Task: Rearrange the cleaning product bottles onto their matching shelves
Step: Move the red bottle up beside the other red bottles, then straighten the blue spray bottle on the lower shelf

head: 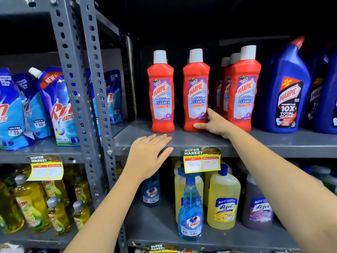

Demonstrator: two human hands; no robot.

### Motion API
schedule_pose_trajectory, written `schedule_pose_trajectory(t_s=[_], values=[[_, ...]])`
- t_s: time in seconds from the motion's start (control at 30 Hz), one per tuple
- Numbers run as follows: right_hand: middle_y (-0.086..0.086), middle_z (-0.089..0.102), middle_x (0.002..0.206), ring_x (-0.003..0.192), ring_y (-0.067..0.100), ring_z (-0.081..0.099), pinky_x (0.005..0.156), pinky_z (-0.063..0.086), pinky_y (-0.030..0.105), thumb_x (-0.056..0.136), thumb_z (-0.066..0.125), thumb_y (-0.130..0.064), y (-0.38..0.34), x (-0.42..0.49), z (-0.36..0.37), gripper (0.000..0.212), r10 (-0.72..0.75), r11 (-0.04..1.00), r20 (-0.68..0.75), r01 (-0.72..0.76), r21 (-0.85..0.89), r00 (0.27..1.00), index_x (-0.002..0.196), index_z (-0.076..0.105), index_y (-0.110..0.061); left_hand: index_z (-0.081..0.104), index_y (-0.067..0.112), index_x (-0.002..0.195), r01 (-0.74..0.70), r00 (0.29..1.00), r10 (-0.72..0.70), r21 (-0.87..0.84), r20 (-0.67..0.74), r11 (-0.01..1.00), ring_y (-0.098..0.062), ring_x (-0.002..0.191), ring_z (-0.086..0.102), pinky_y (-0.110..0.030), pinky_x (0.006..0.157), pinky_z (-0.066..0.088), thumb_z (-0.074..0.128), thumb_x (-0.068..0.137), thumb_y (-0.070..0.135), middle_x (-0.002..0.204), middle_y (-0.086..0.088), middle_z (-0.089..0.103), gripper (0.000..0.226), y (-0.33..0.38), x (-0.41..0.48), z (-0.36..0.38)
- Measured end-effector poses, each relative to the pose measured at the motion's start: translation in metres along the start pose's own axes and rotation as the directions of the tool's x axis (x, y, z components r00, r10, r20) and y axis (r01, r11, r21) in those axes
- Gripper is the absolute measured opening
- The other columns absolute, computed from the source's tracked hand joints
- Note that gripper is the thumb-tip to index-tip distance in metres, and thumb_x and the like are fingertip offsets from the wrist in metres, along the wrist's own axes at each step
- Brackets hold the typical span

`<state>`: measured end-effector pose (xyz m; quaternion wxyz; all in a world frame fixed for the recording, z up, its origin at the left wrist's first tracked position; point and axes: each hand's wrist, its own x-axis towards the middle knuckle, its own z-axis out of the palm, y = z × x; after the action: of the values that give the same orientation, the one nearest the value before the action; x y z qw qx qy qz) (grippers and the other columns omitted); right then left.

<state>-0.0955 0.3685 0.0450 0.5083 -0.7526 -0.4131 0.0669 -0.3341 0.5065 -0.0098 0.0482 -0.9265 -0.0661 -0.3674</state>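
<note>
Hands (pixel 215 125) partly covering red bottle (pixel 196 95), rear bottles (pixel 223 84) hidden

Red Harpic bathroom cleaner bottles (pixel 196 92) with white caps stand upright on the grey shelf (pixel 264 141), blue Harpic bottles (pixel 287 88) upright at their right.

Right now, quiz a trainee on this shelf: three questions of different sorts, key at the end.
1. True or false: the right hand touches the base of the middle red Harpic bottle.
2. Where does the left hand rest? A) on a spray bottle B) flat on the shelf edge C) on a pouch
3. Fill in: the Colin spray bottle stands on the ___ shelf, below the price tag.

Key: 1 true; 2 B; 3 lower.
</note>
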Motion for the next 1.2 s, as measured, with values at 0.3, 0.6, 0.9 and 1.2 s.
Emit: schedule_pose_trajectory(t_s=[0.3, 0.6, 0.9, 1.2], values=[[0.008, 0.059, 0.136, 0.118, 0.019, 0.058, 0.105, 0.043, 0.033, 0.080, 0.080, -0.019, 0.002, -0.006, 0.003, 0.064, 0.005, 0.999, -0.056, -0.008, -0.045, 0.998, 0.134, 0.047, -0.010, 0.064, 0.018, 0.122, 0.002, 0.999, 0.003, 0.099, -0.049, 0.995, -0.025, 0.115, 0.060, -0.043, 0.092, 0.045, 0.035, 0.097, 0.046, 0.123, -0.002, 0.067, 0.047, 0.000, -0.003, 0.007], [0.002, 0.058, 0.103, 0.088, -0.001, 0.056, 0.069, 0.050, 0.018, 0.087, 0.058, -0.008, -0.012, -0.087, 0.006, 0.017, -0.523, 0.830, -0.748, 0.441, -0.340, 0.409, 0.103, 0.063, -0.010, 0.039, 0.011, 0.142, 0.009, 0.995, -0.002, 0.072, -0.097, 0.997, -0.026, 0.136, 0.034, -0.045, 0.115, 0.019, 0.031, 0.099, 0.046, 0.145, -0.009, 0.045, 0.056, 0.004, -0.033, 0.015], [-0.004, 0.052, 0.094, 0.075, 0.000, 0.055, 0.068, 0.050, 0.034, 0.081, 0.064, -0.004, 0.134, -0.191, 0.125, 0.025, -0.236, 0.958, -0.400, 0.144, -0.247, 0.886, 0.105, 0.063, -0.010, 0.036, 0.016, 0.146, 0.079, 0.952, -0.109, 0.115, 0.285, 0.990, -0.031, 0.147, 0.007, -0.053, 0.115, 0.022, 0.025, 0.100, 0.046, 0.160, -0.012, 0.013, 0.057, -0.006, -0.175, 0.114], [-0.005, 0.054, 0.108, 0.103, 0.013, 0.054, 0.083, 0.044, 0.026, 0.075, 0.082, -0.037, 0.190, -0.180, 0.151, 0.057, 0.290, 0.938, 0.005, -0.283, -0.201, 0.957, 0.121, 0.052, -0.024, 0.053, 0.015, 0.135, 0.233, 0.675, -0.282, 0.166, 0.682, 0.958, -0.026, 0.131, 0.047, -0.043, 0.107, 0.036, 0.018, 0.092, 0.059, 0.141, -0.008, 0.052, 0.071, -0.008, -0.259, 0.172]])
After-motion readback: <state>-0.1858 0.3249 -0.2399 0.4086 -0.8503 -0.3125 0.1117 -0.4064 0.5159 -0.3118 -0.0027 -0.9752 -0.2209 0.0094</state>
